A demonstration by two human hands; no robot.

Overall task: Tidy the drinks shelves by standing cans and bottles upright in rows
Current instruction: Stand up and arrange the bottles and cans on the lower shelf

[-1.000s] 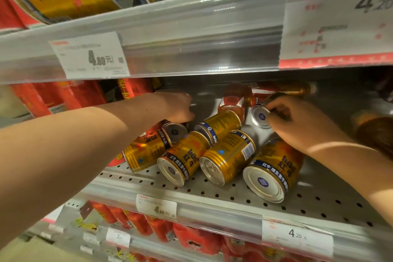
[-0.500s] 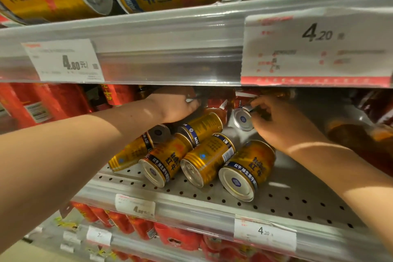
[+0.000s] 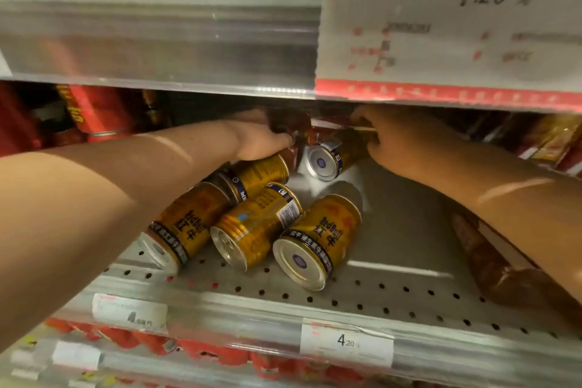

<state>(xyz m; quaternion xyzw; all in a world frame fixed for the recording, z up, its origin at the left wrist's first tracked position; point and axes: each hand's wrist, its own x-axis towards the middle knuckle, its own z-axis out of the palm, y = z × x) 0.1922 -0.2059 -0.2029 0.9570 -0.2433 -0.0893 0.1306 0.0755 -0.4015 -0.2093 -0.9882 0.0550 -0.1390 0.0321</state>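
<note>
Head view: both arms reach deep under the upper shelf's price rail [image 3: 163,41], into the shadow at frame centre. The left hand [image 3: 261,142] is curled over a dark red can [image 3: 291,127] at the back; the grip looks wrapped on it, though the fingers are lost in the dark. The right hand [image 3: 396,148] has its grip closed round a gold can [image 3: 333,157], which is tilted with its silver end facing the camera, raised off the shelf [image 3: 393,290].

Below the hands, four more gold cans lie on their sides on the perforated shelf, bunched at centre. One [image 3: 258,175] lies just under the left wrist. In front of it, three fan out toward the shelf edge: the left one [image 3: 179,230] partly hidden by the left forearm, the middle one [image 3: 255,227] showing its pull-tab end, the right one [image 3: 318,239] showing its flat base. The three touch side by side.

Red cans [image 3: 94,113] stand at upper left behind the left arm. A big 4.20 tag [image 3: 456,19] fills the upper right; a smaller 4.20 tag [image 3: 346,340] sits on the lower rail. Brown packs [image 3: 491,258] lie at right under the right forearm.
</note>
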